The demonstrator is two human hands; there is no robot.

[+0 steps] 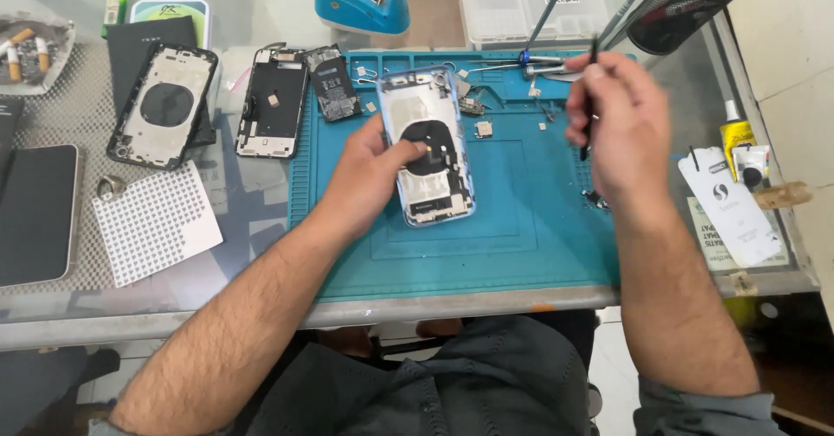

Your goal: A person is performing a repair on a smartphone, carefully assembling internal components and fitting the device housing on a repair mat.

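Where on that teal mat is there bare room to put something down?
The near half of the teal rubber work mat lies bare, between the two forearms, below the opened phone housing that the left hand holds. The mat's far edge is crowded with small loose parts and metal tweezers, near the right hand.

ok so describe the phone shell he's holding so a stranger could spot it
Start at the teal work mat. Near its top middle, the left hand steadies an opened phone housing. It alone lies on the mat, with a pale blue frame; the other two housings sit off the mat's left edge.
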